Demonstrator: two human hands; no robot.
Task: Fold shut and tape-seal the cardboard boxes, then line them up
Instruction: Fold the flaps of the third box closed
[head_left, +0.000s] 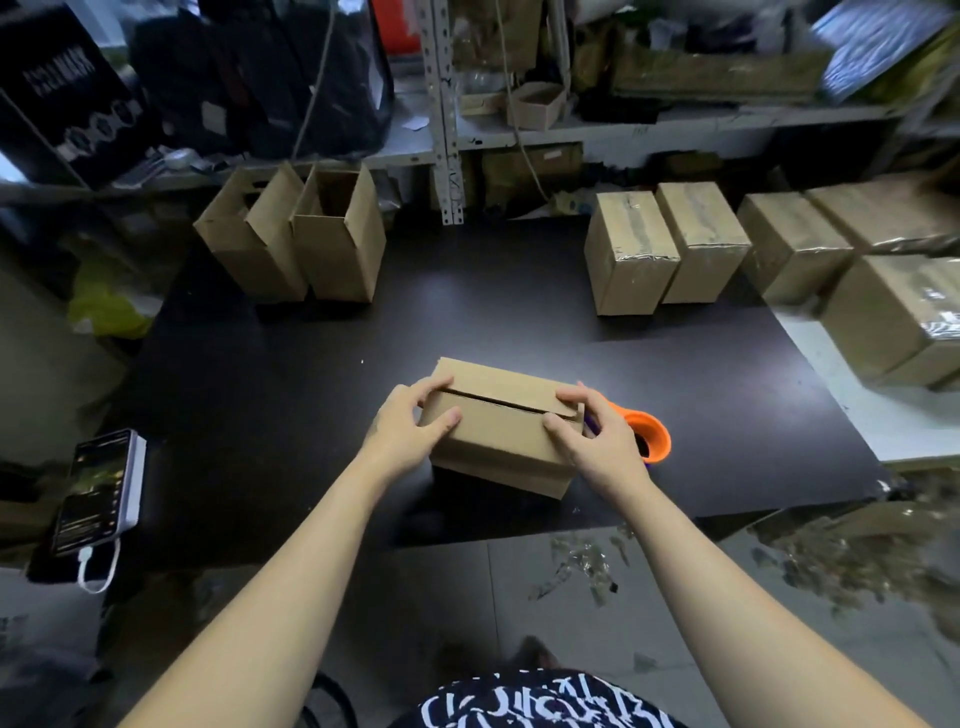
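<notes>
A brown cardboard box lies on the dark table in front of me, its two top flaps folded down with a narrow seam between them. My left hand grips the box's left end, thumb on the near flap and fingers over the far flap. My right hand grips the right end the same way. An orange tape roll sits just right of the box, partly hidden behind my right hand. Two open boxes stand at the back left. Several taped boxes stand in a row at the back right.
A phone on a power bank lies at the table's left front corner. Metal shelving with clutter runs along the back. Scraps of tape litter the floor to the right. A white surface adjoins the table on the right.
</notes>
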